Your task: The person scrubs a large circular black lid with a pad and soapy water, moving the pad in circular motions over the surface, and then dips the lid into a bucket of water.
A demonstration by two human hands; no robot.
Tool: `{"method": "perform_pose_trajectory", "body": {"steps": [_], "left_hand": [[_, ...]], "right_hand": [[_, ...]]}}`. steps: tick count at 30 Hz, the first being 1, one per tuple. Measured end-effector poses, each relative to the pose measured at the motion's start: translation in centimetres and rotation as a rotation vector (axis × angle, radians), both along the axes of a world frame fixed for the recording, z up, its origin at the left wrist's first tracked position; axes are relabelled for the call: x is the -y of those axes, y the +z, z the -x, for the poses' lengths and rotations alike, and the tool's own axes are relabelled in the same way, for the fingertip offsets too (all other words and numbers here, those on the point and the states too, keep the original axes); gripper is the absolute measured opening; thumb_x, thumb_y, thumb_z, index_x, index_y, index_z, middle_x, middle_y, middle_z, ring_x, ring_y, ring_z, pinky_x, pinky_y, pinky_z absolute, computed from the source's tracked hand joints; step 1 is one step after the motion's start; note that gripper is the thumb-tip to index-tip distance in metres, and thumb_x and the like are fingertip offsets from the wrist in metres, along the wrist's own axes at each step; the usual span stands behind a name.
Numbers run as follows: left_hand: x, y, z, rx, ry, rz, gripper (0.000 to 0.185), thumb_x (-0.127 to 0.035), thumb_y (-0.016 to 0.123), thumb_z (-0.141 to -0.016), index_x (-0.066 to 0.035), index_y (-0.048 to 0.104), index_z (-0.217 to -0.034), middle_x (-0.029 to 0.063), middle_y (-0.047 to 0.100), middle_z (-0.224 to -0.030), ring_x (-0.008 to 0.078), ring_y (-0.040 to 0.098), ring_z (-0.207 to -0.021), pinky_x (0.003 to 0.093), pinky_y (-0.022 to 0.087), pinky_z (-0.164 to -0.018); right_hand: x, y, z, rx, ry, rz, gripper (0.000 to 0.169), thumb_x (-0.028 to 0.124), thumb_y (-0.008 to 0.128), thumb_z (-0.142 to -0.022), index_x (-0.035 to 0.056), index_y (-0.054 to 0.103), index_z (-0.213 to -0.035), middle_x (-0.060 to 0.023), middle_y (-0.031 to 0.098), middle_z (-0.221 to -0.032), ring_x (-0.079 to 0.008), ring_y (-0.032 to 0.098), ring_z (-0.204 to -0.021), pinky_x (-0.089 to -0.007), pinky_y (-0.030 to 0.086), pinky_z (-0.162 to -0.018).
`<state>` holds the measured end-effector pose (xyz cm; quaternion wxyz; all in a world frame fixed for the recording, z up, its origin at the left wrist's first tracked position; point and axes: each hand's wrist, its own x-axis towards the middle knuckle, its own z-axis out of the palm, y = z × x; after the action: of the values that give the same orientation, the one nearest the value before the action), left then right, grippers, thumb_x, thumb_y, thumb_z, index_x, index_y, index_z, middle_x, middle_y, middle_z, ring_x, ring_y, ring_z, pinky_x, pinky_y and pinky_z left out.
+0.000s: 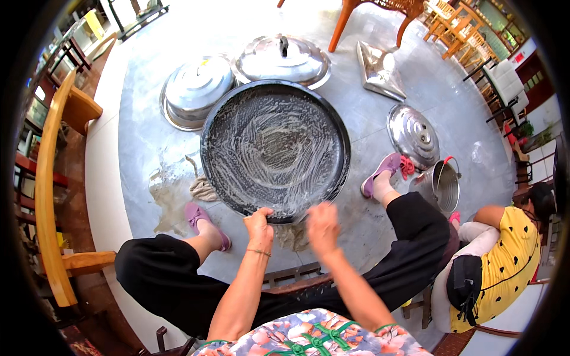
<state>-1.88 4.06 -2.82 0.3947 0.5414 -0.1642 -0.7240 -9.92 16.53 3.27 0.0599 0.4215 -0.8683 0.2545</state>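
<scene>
A large round black pan (276, 151) lies before me, its inside streaked with whitish suds in curved strokes. My left hand (259, 227) grips its near rim, thumb over the edge. Curled and blurred, my right hand (323, 227) is at the near right rim; whether anything is inside its fingers is hidden. A wrung beige cloth (203, 188) sits on the floor against the pan's left side, beside a dirty wet patch (169, 196).
Metal lids (200, 86) (282, 60) stand beyond the pan. Right of it are a square metal piece (380, 69), a round lid (414, 135), a red cloth (406, 167) and a metal bucket (438, 184). A person in yellow (503, 267) sits at right. A wooden bench (51, 191) stands left.
</scene>
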Motion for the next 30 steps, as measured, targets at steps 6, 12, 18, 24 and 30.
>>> {"method": "perform_pose_trajectory", "body": {"steps": [6,12,18,24,30], "left_hand": [[0.9,0.7,-1.7,0.01,-0.065,0.035,0.02,0.016,0.055,-0.05,0.002,0.055,-0.064,0.0033,0.055,-0.064,0.0155,0.051,-0.055,0.0303,0.044,-0.052],[1.4,2.4,-1.4,-0.007,-0.095,0.04,0.018,0.017,0.053,-0.053,0.004,0.054,-0.065,0.0073,0.054,-0.062,0.0195,0.054,-0.054,0.031,0.047,-0.052],[2.2,0.8,-2.8,0.078,-0.099,0.042,0.02,0.015,0.055,-0.051,0.006,0.056,-0.068,0.0075,0.056,-0.065,0.0182,0.053,-0.053,0.0307,0.046,-0.05],[2.8,2.2,-1.2,0.152,-0.134,0.167,0.01,0.013,0.054,-0.052,0.005,0.055,-0.058,0.0096,0.055,-0.061,0.0199,0.052,-0.054,0.0324,0.044,-0.052],[4.5,9.0,-2.8,0.05,-0.09,0.201,0.013,0.014,0.054,-0.049,0.001,0.05,-0.054,0.0056,0.051,-0.057,0.0187,0.052,-0.051,0.0298,0.044,-0.05]], "right_hand": [[-0.1,0.8,3.6,0.072,-0.058,-0.054,0.015,0.004,0.059,-0.067,0.0087,0.058,-0.082,-0.0091,0.048,-0.091,-0.0288,0.047,-0.088,-0.0375,0.044,-0.072],[2.7,-1.5,16.1,-0.042,-0.125,0.044,0.018,-0.001,0.057,-0.068,0.0083,0.058,-0.083,-0.0103,0.049,-0.092,-0.0306,0.045,-0.09,-0.0388,0.043,-0.074],[2.0,-2.0,11.5,-0.056,-0.124,0.043,0.017,0.0,0.058,-0.068,0.0075,0.058,-0.083,-0.0112,0.049,-0.092,-0.0313,0.045,-0.09,-0.0396,0.042,-0.074],[1.4,-3.0,15.9,0.102,-0.135,0.071,0.018,0.006,0.059,-0.069,0.0094,0.058,-0.086,-0.0111,0.051,-0.087,-0.0312,0.048,-0.089,-0.0401,0.041,-0.075],[3.8,4.6,14.1,0.103,-0.081,0.177,0.02,0.006,0.062,-0.066,0.0111,0.059,-0.085,-0.0087,0.051,-0.089,-0.0284,0.047,-0.089,-0.0386,0.042,-0.076]]}}
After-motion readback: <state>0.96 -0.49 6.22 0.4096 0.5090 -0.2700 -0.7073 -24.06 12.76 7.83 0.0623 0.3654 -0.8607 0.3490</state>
